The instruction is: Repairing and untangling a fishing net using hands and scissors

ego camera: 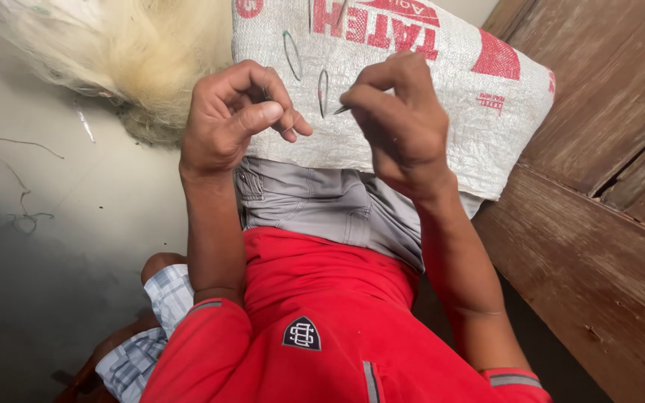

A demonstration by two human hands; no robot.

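My left hand (233, 116) is curled into a pinch over a white woven sack (449, 112) with red print that lies across my lap. A thin greenish line (293, 56) loops up from its fingertips. My right hand (401, 119) is closed on a thin dark needle (342, 110) whose tip points left toward a second loop of line (323, 91). The two hands are a few centimetres apart above the sack's near edge. I wear a red shirt and grey shorts (322, 201).
A pale yellowish bundle of fine fibre (128, 52) lies on the grey floor at the upper left, with stray bits of string (24, 179) nearby. Brown wooden panels (606, 224) fill the right side. A checked cloth (151, 328) sits at the lower left.
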